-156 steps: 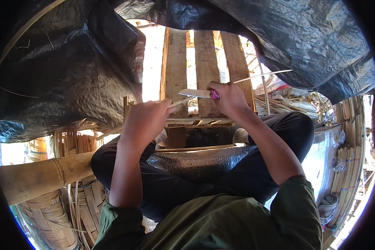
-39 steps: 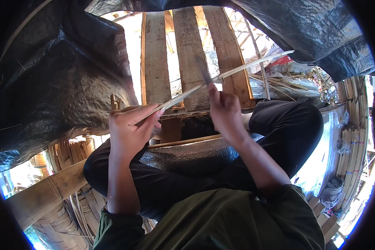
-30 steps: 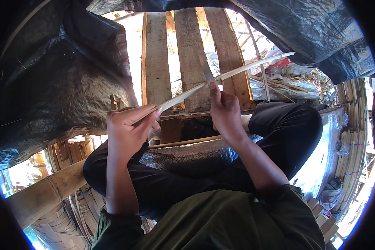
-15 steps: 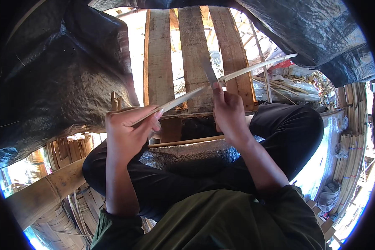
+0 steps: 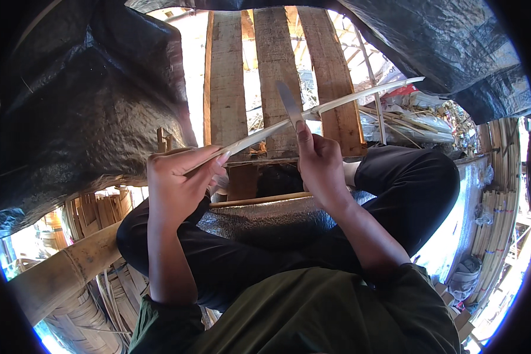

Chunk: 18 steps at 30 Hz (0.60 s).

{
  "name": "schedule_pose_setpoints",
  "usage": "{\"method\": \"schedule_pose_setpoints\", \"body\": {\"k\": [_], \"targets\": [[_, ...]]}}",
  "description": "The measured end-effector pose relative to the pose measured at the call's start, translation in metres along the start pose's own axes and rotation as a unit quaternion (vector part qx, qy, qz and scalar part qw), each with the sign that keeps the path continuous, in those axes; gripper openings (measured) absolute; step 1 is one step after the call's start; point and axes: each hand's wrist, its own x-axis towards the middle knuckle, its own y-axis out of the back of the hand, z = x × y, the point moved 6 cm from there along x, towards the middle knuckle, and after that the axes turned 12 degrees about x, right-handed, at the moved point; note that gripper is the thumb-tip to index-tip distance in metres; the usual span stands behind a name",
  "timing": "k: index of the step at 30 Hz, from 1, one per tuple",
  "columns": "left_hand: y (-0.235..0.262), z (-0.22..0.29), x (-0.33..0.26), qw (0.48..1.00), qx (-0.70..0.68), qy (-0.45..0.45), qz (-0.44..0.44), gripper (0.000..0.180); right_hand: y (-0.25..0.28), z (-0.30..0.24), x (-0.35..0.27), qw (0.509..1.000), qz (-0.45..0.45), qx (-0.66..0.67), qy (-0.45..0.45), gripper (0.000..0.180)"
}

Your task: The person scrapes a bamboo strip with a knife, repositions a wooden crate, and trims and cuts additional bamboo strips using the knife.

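Note:
My left hand (image 5: 180, 183) is closed round the near end of a long pale bamboo strip (image 5: 259, 137). The strip slants up to the right, past a small node, and its thin far end bends a little. In my right hand (image 5: 323, 165) is a knife (image 5: 288, 100), its handle mostly hidden by the fingers. The blade points up and to the left, crossing the strip near its middle, and my right thumb lies by the base of the blade. Whether the edge bites into the strip, I cannot tell.
Beyond my hands stand upright wooden planks (image 5: 225, 76) with gaps between them. Black plastic sheeting (image 5: 88, 118) hangs at the left and upper right. A thick bamboo pole (image 5: 71, 265) lies at lower left. Bundled bamboo strips (image 5: 495, 230) stand at right, near my bent knee.
My right hand and the knife have shifted slightly left along the bamboo strip, toward my left hand. The left hand has barely moved and keeps its hold.

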Motion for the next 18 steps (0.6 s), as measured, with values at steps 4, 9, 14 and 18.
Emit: {"method": "schedule_pose_setpoints", "body": {"k": [4,9,14,18], "targets": [[-0.002,0.003,0.0,1.0,0.009,0.01,-0.006,0.016,0.017,-0.005,0.007,0.996,0.046,0.026,-0.071,0.055],[-0.004,0.001,0.0,1.0,0.004,0.023,-0.007,0.016,-0.001,-0.014,-0.008,0.999,-0.006,-0.036,0.031,0.059],[-0.002,0.004,-0.002,1.0,-0.001,0.004,0.006,0.015,0.011,-0.008,-0.001,0.998,0.063,0.009,-0.024,0.058],[0.003,0.001,-0.002,0.999,0.042,-0.019,-0.001,0.017,0.02,-0.015,0.006,0.999,0.03,-0.028,-0.028,0.058]]}}
